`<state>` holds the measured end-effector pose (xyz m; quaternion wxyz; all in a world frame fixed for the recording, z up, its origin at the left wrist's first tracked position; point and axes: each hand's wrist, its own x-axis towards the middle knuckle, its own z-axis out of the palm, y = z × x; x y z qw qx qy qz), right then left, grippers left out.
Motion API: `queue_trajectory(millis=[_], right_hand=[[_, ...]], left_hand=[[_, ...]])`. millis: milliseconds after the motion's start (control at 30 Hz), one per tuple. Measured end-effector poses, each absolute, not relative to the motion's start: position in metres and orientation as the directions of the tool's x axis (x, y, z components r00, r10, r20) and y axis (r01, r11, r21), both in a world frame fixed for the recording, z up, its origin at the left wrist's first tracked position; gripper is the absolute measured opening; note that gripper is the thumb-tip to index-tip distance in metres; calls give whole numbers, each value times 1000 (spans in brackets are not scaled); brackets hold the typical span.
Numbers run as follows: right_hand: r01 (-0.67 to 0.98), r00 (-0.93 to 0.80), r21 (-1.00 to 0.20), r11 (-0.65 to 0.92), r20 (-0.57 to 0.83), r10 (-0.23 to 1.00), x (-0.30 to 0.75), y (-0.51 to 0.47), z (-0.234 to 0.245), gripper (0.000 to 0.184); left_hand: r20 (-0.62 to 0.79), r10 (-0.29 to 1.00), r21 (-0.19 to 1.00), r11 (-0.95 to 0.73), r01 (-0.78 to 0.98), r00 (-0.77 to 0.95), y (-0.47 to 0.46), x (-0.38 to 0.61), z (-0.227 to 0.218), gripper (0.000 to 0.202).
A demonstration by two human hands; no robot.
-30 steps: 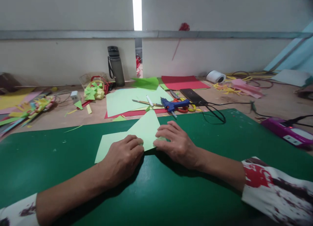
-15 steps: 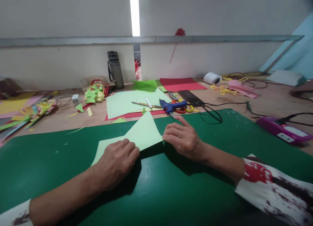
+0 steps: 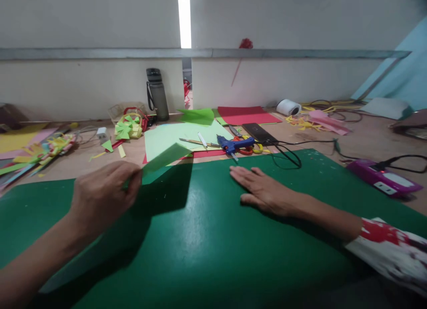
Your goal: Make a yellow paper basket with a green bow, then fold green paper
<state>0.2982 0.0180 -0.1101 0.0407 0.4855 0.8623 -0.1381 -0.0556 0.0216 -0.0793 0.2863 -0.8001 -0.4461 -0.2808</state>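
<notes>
My left hand (image 3: 105,193) pinches one end of a light green sheet of paper (image 3: 167,157), which is raised off the green mat (image 3: 200,237) and casts a shadow on it. The paper is tilted and partly hidden behind my fingers. Farther right, my right hand (image 3: 263,191) rests palm down on the mat with its fingers stretched out and holds nothing. Just beyond its fingertips lies a blue glue gun (image 3: 235,144), with scissors (image 3: 256,148) beside it.
Behind the mat are pale green sheets (image 3: 160,142), a white pen (image 3: 202,140), a phone (image 3: 260,133), red paper (image 3: 247,115) and a grey bottle (image 3: 158,97). Paper flowers (image 3: 128,127) stand at the left. A purple power strip (image 3: 383,177) with cables lies at the right.
My right hand has let go of the paper and moved slightly right, flattening onto the mat. My left hand has lifted the paper and carried it up and to the left.
</notes>
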Motion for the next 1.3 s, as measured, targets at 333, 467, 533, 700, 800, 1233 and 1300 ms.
queue_trajectory(millis=[333, 467, 533, 700, 800, 1233, 1300], right_hand=[[392, -916, -429, 814, -101, 389, 212, -1, -104, 69], [756, -639, -261, 601, -95, 763, 215, 47, -108, 67], [820, -549, -228, 524, -56, 834, 212, 54, -109, 61], [417, -899, -384, 824, -42, 436, 151, 22, -110, 75], [384, -917, -434, 815, -74, 393, 119, 24, -112, 79], [960, -279, -31, 277, -46, 959, 226, 16, -107, 70], [843, -523, -178, 508, -43, 851, 192, 14, -107, 73]], left_hand=[[854, 517, 93, -260, 961, 57, 48, -58, -27, 21], [797, 588, 63, -305, 950, 136, 62, -64, -43, 18], [773, 621, 81, -300, 951, 130, 68, -69, -50, 19], [778, 626, 153, -278, 948, 58, 78, -77, -60, 20], [767, 638, 164, -291, 943, 63, 78, -77, -66, 20], [745, 652, 146, -362, 921, 138, 68, -67, -70, 19], [750, 642, 128, -375, 918, 157, 67, -61, -70, 19]])
